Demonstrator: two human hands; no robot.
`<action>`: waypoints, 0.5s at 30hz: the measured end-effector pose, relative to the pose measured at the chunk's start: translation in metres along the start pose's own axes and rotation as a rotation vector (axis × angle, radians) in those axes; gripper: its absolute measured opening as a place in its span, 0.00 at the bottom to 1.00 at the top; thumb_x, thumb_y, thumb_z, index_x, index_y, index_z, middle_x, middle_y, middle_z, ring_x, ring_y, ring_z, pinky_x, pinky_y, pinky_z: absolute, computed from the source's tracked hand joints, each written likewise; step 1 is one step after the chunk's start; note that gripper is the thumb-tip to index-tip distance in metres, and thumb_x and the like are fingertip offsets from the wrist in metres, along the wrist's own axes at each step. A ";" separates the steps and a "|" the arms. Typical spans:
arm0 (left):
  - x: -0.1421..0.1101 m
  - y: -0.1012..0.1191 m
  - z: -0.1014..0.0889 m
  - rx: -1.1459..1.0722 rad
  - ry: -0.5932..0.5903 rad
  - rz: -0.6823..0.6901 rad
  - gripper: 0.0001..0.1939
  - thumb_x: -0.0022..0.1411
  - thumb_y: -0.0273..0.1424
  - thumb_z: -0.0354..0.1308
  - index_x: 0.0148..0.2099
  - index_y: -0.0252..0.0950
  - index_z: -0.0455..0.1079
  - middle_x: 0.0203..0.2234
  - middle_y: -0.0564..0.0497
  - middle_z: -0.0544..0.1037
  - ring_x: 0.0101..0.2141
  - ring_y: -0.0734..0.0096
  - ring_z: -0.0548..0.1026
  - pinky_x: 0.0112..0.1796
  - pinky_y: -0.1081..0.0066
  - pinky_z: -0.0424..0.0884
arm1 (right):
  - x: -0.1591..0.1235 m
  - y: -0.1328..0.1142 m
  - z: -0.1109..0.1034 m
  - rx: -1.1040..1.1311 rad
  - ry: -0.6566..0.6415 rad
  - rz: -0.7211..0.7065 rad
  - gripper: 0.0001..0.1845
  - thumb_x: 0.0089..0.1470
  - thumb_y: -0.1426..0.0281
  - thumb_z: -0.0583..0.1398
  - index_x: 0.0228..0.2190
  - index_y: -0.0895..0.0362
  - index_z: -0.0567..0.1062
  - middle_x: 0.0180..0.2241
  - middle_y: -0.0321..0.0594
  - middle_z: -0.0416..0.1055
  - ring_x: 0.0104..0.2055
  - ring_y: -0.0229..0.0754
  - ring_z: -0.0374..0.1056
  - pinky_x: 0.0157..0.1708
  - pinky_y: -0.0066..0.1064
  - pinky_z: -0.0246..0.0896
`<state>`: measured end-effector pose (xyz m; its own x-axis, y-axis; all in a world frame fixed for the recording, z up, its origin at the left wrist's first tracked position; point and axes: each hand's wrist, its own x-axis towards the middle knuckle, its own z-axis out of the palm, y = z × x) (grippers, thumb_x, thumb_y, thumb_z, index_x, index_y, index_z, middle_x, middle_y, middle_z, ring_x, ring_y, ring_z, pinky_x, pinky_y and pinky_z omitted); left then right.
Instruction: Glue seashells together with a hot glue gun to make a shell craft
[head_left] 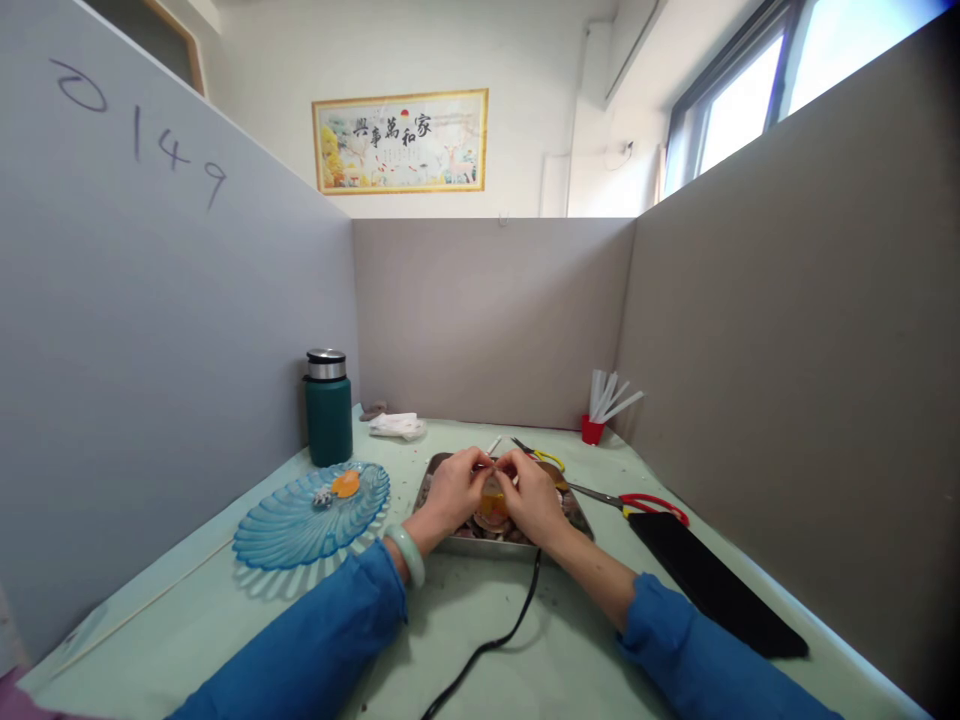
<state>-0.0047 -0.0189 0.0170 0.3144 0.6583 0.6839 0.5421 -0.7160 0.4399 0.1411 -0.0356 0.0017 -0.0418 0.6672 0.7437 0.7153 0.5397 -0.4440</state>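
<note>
My left hand (450, 493) and my right hand (534, 497) meet over a metal tray (433, 472) at the middle of the table. Both are closed in a pinch around a small yellow-orange object (493, 494) held between them; I cannot make out what it is. Reddish-brown pieces (491, 524) lie in the tray under my hands. A pale green bangle (406, 553) circles my left wrist, and both arms wear blue sleeves.
A blue glass shell-shaped plate (300, 525) holds an orange piece (346, 484) at left. A green flask (328, 408) stands behind it. Red-handled scissors (634, 499), a black flat object (712, 585), a red cup of white sticks (594, 428) sit right. A black cable (495, 640) runs forward.
</note>
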 end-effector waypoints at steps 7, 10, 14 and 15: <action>0.000 0.002 -0.001 -0.017 -0.003 -0.005 0.06 0.59 0.29 0.51 0.34 0.35 0.69 0.29 0.50 0.76 0.30 0.71 0.71 0.32 0.73 0.65 | -0.001 0.000 0.000 -0.006 0.002 -0.010 0.02 0.52 0.73 0.53 0.29 0.56 0.66 0.28 0.37 0.69 0.31 0.39 0.64 0.30 0.28 0.54; 0.000 0.002 -0.001 -0.014 -0.007 -0.006 0.07 0.59 0.30 0.51 0.35 0.35 0.70 0.29 0.50 0.76 0.30 0.71 0.71 0.32 0.73 0.65 | -0.001 0.000 0.000 -0.006 0.001 -0.007 0.02 0.52 0.73 0.53 0.29 0.56 0.66 0.28 0.37 0.69 0.31 0.39 0.63 0.29 0.28 0.53; -0.001 0.001 0.000 -0.006 -0.001 -0.005 0.07 0.59 0.29 0.51 0.35 0.35 0.70 0.30 0.50 0.76 0.31 0.71 0.71 0.33 0.73 0.65 | -0.001 0.000 0.000 -0.009 0.002 -0.005 0.02 0.53 0.73 0.53 0.29 0.56 0.66 0.28 0.37 0.69 0.31 0.39 0.63 0.30 0.28 0.53; -0.001 0.001 0.000 -0.007 0.001 -0.003 0.07 0.59 0.29 0.51 0.35 0.35 0.70 0.30 0.50 0.76 0.31 0.71 0.71 0.33 0.73 0.65 | -0.001 -0.001 0.000 -0.007 0.002 -0.007 0.03 0.53 0.72 0.53 0.29 0.56 0.66 0.28 0.37 0.69 0.31 0.39 0.63 0.30 0.28 0.53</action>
<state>-0.0044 -0.0202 0.0173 0.3123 0.6599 0.6834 0.5374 -0.7159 0.4457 0.1409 -0.0368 0.0015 -0.0454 0.6626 0.7476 0.7201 0.5404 -0.4352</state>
